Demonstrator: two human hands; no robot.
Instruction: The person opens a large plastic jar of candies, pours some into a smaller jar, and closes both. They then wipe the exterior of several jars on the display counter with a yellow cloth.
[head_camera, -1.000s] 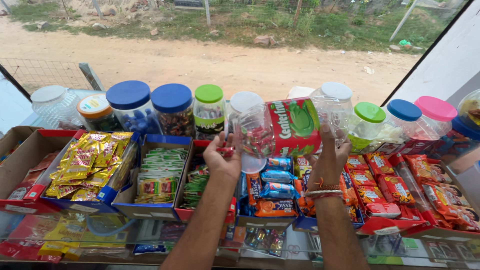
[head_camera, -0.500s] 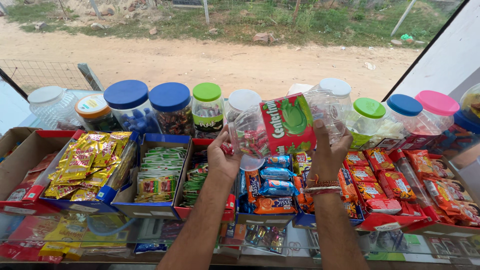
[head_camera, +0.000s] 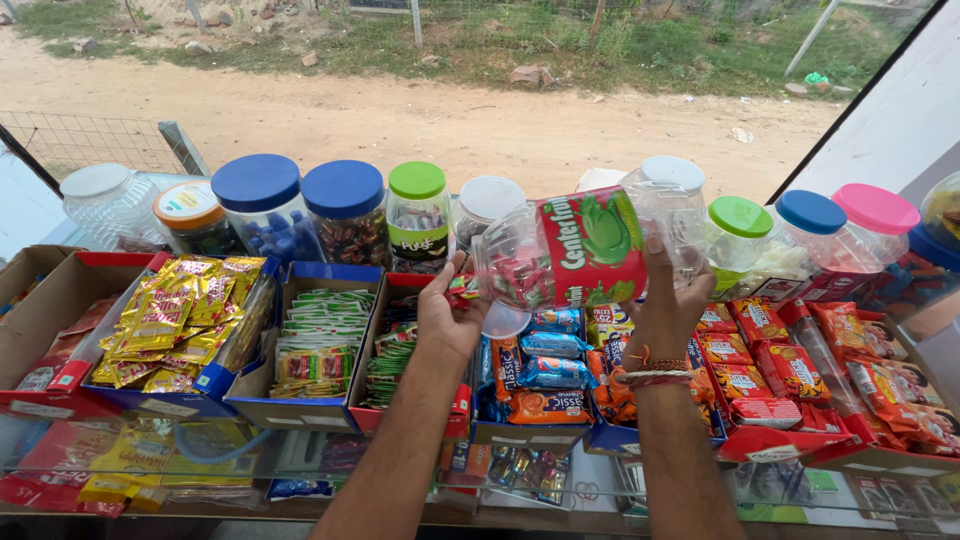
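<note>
Right hand: the right hand (head_camera: 668, 305) is wrapped around the base end of a clear plastic jar with a red and green label (head_camera: 580, 250), fingers curled against its wall.
Left hand: the left hand (head_camera: 447, 318) is cupped at the jar's mouth, fingers half spread; small red sweets (head_camera: 462, 290) appear pinched at the fingertips, though this cannot be told for certain.
Jar position: it is held on its side above the cardboard trays of biscuit packets (head_camera: 545, 360), in front of the row of lidded jars (head_camera: 345, 205).
Step in hand: sweets are judged to be tipped out of the jar.
Doing it well: the tilt is best kept shallow and the cupped palm close under the mouth, so that nothing spills.
Jar's look: transparent, lid off, partly filled with red wrapped sweets gathered near the mouth.
</note>
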